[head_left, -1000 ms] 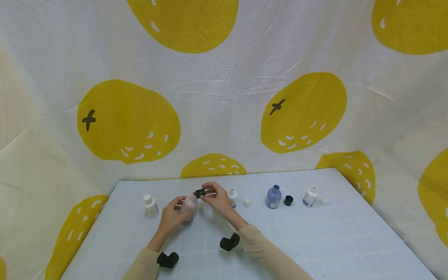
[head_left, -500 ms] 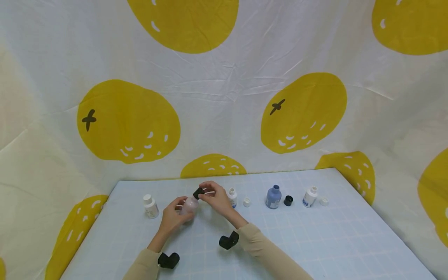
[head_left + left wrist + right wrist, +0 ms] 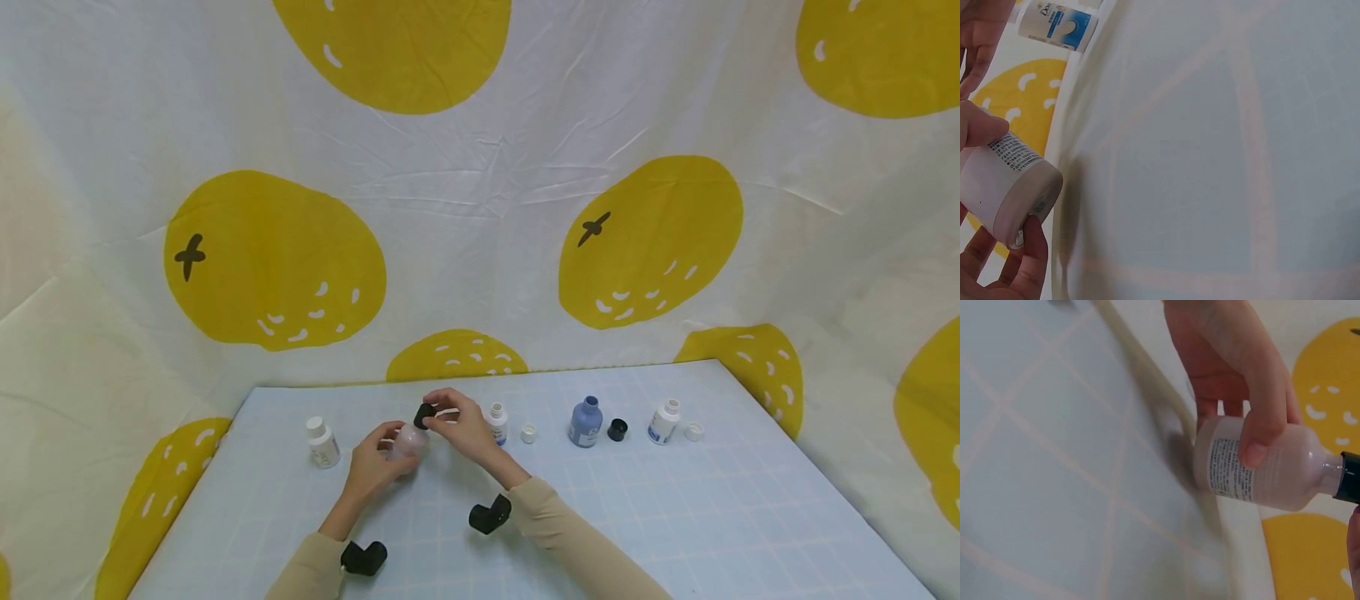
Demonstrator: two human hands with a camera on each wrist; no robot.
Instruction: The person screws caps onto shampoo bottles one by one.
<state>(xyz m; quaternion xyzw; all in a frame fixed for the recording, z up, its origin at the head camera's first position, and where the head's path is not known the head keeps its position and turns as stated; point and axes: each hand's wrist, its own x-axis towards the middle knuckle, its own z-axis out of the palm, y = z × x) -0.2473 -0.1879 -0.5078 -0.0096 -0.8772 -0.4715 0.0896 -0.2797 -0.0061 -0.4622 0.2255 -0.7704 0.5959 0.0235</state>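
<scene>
Cap (image 3: 424,416), held crosswise a second ago, has been turned in line onto the neck (image 3: 1330,474) of the pink bottle (image 3: 409,442), lower middle of the frame. The bottle is clasped by the left hand (image 3: 371,467), the cap pinched in the grip of the right hand (image 3: 467,427). The bottle's long axis is tilted, neck toward upper right, above a pale checked counter (image 3: 615,517) backed by fruit-printed cloth (image 3: 465,167).

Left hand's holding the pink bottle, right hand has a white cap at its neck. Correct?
Not quite: the cap is black, not white. The head view shows the left hand holding the pink bottle and the right hand with that black cap at its neck.
</scene>
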